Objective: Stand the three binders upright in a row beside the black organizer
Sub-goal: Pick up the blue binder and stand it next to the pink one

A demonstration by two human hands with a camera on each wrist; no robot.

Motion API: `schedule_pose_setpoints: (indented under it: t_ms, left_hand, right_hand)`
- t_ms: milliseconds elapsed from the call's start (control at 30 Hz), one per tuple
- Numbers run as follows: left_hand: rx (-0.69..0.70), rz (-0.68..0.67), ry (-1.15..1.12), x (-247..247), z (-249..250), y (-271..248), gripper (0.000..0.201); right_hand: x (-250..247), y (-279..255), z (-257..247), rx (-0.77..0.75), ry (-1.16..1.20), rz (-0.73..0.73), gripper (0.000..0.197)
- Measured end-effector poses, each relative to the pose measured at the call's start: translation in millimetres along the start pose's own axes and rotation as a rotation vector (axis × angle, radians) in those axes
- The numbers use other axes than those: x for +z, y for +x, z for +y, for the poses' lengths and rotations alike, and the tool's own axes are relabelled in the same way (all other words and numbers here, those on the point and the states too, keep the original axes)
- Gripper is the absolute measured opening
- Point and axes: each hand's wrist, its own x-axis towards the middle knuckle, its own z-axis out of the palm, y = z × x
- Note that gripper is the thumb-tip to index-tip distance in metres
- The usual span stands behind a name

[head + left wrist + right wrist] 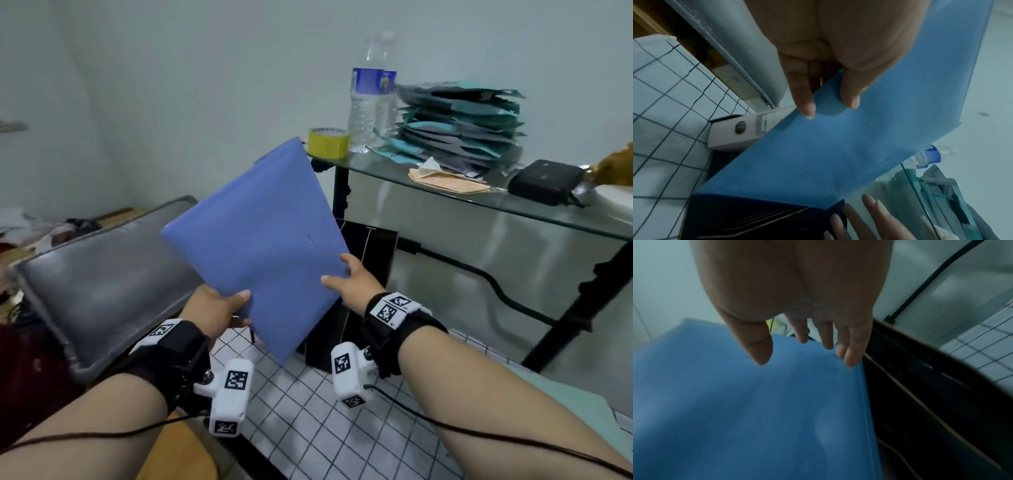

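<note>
Head view: left hand (219, 308) pinches the tilted blue binder's (267, 240) lower edge; right hand (352, 281), fingers straight, steadies its edge beside the black organizer (373, 253).

No legible text anywhere.

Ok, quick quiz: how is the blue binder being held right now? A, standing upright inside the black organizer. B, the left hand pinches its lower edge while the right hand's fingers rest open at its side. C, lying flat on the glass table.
B: the left hand pinches the tilted blue binder, the right hand open at its edge.
</note>
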Motion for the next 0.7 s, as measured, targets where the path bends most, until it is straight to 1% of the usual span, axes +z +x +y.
schedule_pose_setpoints:
  t_ms: [33, 100, 133, 167, 200, 266, 333, 400, 500, 566, 633, 666, 700]
  left_hand:
    - [-0.001, 0.028, -0.009, -2.7, 0.8, 2.5, 0.023]
    - [0.002, 0.071, -0.024, -7.6, 1.3, 9.0, 0.026]
    - [0.009, 0.085, -0.024, -9.5, 1.3, 12.0, 0.029]
    - [0.012, 0.101, -0.029, -11.4, 1.4, 15.3, 0.030]
    - [0.015, 0.110, -0.047, -12.3, 1.9, 18.2, 0.030]
    - [0.013, 0.126, -0.107, -12.9, 1.9, 25.1, 0.027]
    - [0.026, 0.133, -0.123, -12.2, 1.0, 31.8, 0.024]
    - [0.032, 0.128, -0.101, -11.5, -3.1, 39.9, 0.023]
    - [0.003, 0.113, -0.048, -5.7, -10.8, 48.2, 0.010]
    - [0.027, 0.108, 0.000, 1.6, -17.7, 53.4, 0.010]
    - [0.041, 0.068, 0.021, 10.2, -23.4, 56.9, 0.008]
    - [0.042, 0.043, 0.045, 14.2, -27.9, 60.4, 0.009]
    - [0.047, 0.013, 0.093, 18.2, -30.5, 61.6, 0.010]
  right_hand:
    - [8.4, 1.2, -2.3, -0.008, 0.005, -0.032, 0.088]
    - [27.4, 8.4, -4.8, -0.033, 0.033, -0.077, 0.107]
    - [35.5, 13.2, -4.8, -0.045, 0.048, -0.093, 0.114]
    - [42.8, 17.0, -7.1, -0.054, 0.055, -0.117, 0.116]
    - [48.9, 19.6, -10.7, -0.064, 0.044, -0.139, 0.112]
    - [59.4, 20.5, -18.4, -0.078, 0.019, -0.167, 0.098]
    - [67.2, 25.9, -21.5, -0.082, -0.004, -0.179, 0.092]
    - [72.9, 32.2, -23.1, -0.079, -0.036, -0.179, 0.092]
    - [78.3, 40.4, -22.7, -0.052, -0.049, -0.185, 0.093]
    - [83.9, 46.2, -19.8, -0.024, -0.023, -0.192, 0.101]
    - [88.0, 54.3, -11.1, 0.019, 0.029, -0.188, 0.114]
    - [89.3, 59.4, -5.7, 0.032, 0.049, -0.189, 0.114]
    - [90.5, 63.6, -1.0, 0.050, 0.049, -0.190, 0.110]
